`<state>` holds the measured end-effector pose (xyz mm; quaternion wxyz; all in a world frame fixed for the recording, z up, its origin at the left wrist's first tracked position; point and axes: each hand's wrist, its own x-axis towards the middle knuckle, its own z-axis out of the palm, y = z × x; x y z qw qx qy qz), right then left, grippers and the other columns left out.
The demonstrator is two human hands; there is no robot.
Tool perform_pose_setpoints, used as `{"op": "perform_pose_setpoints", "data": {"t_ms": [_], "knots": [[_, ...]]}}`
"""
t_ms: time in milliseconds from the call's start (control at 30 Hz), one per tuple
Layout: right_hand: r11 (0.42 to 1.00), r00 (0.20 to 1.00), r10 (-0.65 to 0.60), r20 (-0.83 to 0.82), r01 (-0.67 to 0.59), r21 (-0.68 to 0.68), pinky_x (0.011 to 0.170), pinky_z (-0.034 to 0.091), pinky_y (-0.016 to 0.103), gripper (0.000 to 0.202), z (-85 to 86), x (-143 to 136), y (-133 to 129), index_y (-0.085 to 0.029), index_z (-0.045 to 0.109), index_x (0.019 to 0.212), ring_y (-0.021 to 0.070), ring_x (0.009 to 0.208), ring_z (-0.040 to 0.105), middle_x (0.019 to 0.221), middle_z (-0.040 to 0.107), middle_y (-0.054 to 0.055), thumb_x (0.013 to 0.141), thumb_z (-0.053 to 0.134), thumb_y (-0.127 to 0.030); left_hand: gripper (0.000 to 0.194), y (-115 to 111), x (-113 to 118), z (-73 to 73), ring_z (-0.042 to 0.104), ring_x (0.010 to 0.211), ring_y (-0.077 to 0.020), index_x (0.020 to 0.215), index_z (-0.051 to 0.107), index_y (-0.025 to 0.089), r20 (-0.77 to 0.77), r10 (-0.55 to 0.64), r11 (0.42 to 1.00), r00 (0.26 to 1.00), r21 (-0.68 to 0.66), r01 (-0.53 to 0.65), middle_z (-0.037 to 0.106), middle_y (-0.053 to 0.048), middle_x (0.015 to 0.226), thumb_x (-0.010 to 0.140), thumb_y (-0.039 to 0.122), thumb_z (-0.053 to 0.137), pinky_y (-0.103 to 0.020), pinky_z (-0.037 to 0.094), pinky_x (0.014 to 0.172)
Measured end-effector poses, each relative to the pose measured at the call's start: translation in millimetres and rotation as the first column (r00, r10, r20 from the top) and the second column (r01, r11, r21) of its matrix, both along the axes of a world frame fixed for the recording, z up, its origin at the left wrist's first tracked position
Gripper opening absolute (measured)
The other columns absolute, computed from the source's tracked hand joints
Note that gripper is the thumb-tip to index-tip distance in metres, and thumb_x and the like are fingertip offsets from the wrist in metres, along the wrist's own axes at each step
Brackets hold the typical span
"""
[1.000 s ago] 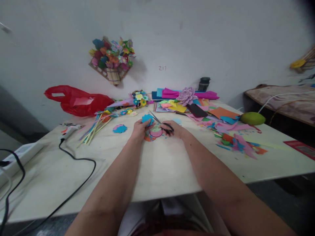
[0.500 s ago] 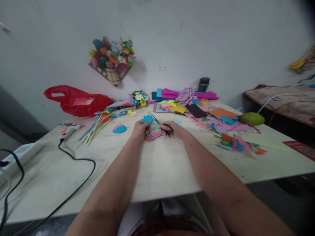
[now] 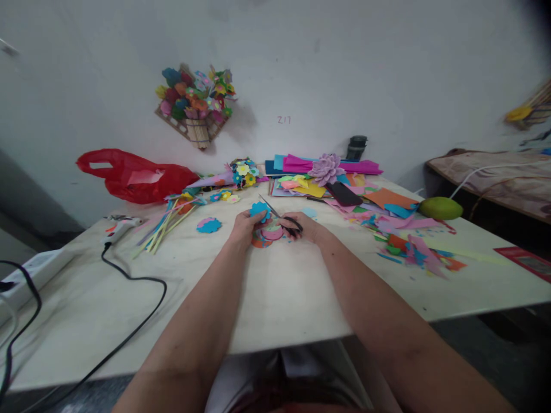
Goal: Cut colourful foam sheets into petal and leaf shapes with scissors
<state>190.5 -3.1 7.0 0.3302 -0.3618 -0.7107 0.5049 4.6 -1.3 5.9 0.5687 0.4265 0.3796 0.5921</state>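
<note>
Centrally, left hand (image 3: 244, 226): pinching a blue scalloped piece (image 3: 260, 211) above the table (image 3: 279, 298).
Right hand (image 3: 309, 227): gripping scissors (image 3: 293, 223) by the black handles, blades just beside the blue edge; whether they touch is unclear.
Round cutouts (image 3: 272, 233): on the table between both hands.
Red plastic bag (image 3: 166, 183): lying at the table's far left, something pink (image 3: 145, 176) showing in it.
Stick holder (image 3: 198, 135): on the wall, multicoloured craft flowers (image 3: 196, 100) rising from its top.
Dark cup (image 3: 356, 148): upright by the wall, contents hidden.
</note>
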Motion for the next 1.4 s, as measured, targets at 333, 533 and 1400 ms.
{"op": "perform_pose_setpoints", "data": {"t_ms": [333, 533, 1400], "knots": [[1.0, 1.0, -0.016, -0.02, 0.016, -0.001, 0.031, 0.027, 0.017, 0.032, -2.2, 1, 3, -0.014, 0.053, 0.071, 0.0061, 0.037, 0.047, 0.053, 0.057, 0.0, 0.08, 0.056, -0.044, 0.032, -4, 2, 3.5, 0.051, 0.043, -0.0086, 0.062, 0.061, 0.014, -0.014, -0.047, 0.999, 0.999, 0.013, 0.047, 0.058, 0.001, 0.05, 0.048, 0.031, 0.083, -0.021, 0.043, 0.044], [0.999, 0.998, -0.048, -0.048, 0.048, -0.001, 0.031, 0.025, 0.018, 0.031, 0.0, 0, 1, -0.014, 0.054, 0.071, 0.0065, 0.036, 0.047, 0.052, 0.057, -0.001, 0.078, 0.059, -0.043, 0.033, -6, 2, 3.7, 0.042, 0.038, -0.0061, 0.055, 0.053, 0.015, -0.094, -0.14, 0.982, 0.986, 0.114, 0.151, 0.049, 0.003, 0.043, 0.057, 0.037, 0.078, -0.02, 0.035, 0.041], [0.944, 0.857, -0.33, -0.396, 0.307, -0.123, 0.044, 0.035, 0.02, 0.039, 0.9, -13, 6, -0.016, 0.06, 0.089, 0.0089, 0.046, 0.054, 0.057, 0.055, -0.006, 0.053, 0.073, -0.022, 0.03, -2, 2, -3.7, 0.035, 0.038, -0.0068, 0.055, 0.052, 0.016, -0.38, -0.202, 0.961, 0.903, 0.102, 0.258, 0.046, 0.002, 0.042, 0.058, 0.034, 0.076, -0.026, 0.022, 0.043]]}}
